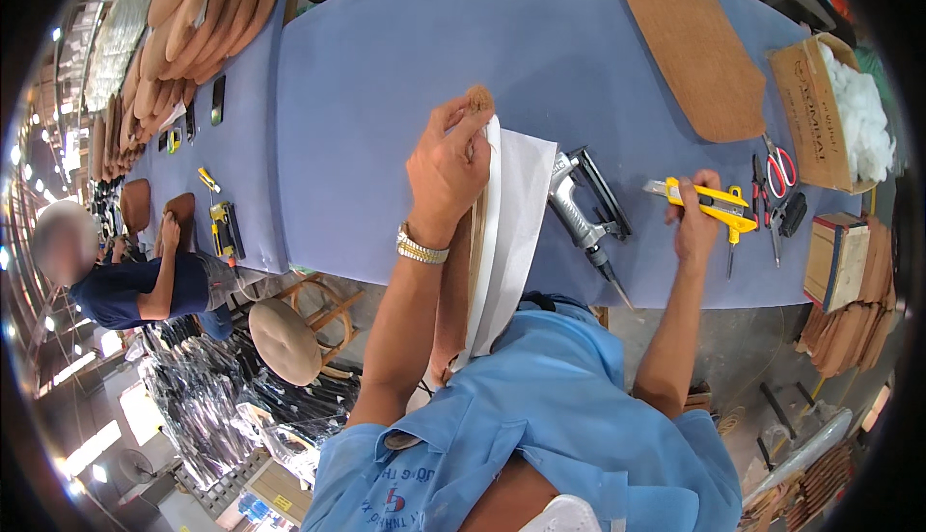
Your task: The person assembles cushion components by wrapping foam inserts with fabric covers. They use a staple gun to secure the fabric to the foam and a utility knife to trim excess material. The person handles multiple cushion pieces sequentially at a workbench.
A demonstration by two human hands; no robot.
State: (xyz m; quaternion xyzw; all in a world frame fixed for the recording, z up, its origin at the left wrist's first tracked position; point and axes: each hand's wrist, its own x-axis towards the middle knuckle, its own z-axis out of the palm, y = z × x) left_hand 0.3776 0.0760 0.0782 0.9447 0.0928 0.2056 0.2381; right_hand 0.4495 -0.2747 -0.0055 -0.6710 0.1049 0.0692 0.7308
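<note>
My left hand [446,170] pinches the top end of a long upright panel [479,233] made of brown board with white foam and white fabric, standing on edge against my body at the near edge of the blue table [386,79]. A metal watch is on that wrist. My right hand [696,223] grips a yellow utility knife [709,201] lying over the table to the right. A grey pneumatic staple gun [584,209] lies between the two hands, its nozzle pointing off the table edge.
A brown shaped board [690,40] lies at the far right, next to a cardboard box of white stuffing [834,112]. Red-handled scissors [776,167] and small tools sit near the knife. Brown boards are stacked at the far left [203,11]. Another person [125,286] works at the left; a round stool [289,339] stands nearby.
</note>
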